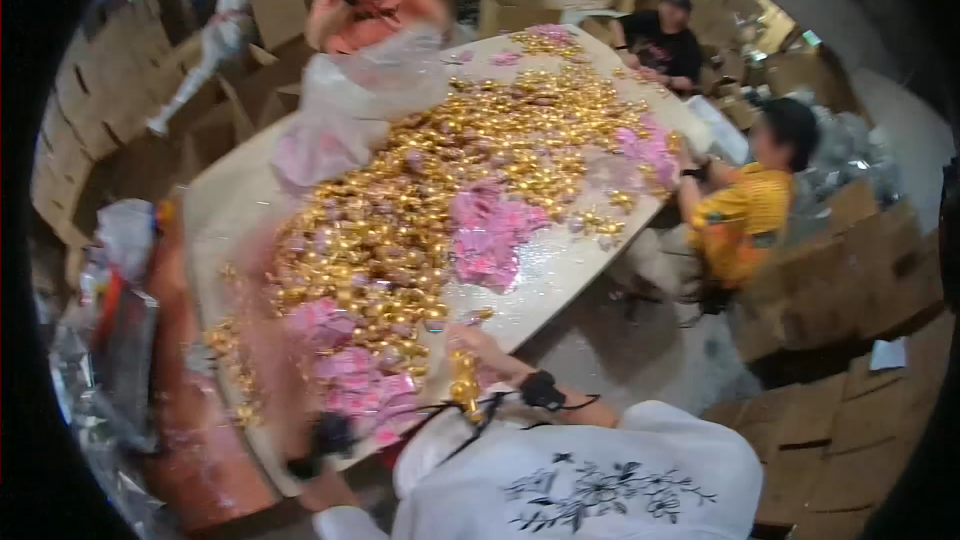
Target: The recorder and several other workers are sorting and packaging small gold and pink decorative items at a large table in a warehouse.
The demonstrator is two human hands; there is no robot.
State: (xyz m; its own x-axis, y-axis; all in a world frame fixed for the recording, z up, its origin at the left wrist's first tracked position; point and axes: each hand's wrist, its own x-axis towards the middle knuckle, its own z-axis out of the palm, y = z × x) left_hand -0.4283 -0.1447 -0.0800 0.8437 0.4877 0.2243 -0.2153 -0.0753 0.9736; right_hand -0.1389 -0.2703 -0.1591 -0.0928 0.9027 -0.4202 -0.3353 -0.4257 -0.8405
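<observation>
A: Right hand (468, 345) pinches 1 stack of gold foil-wrapped sweets (464, 385) over the pale wooden table (570, 260) edge — could topple.

B: Left hand (262, 340) blurred, probably sweeping the pink wrapped packets (350, 375) — grip unclear.

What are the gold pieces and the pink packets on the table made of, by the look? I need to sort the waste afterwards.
The gold pieces look wrapped in metallic foil: they glint brightly with sharp highlights. The pink packets look like thin glossy plastic film, pale and slightly shiny, though blur leaves that open. The table top looks like bare light wood or board, matt and beige.
</observation>
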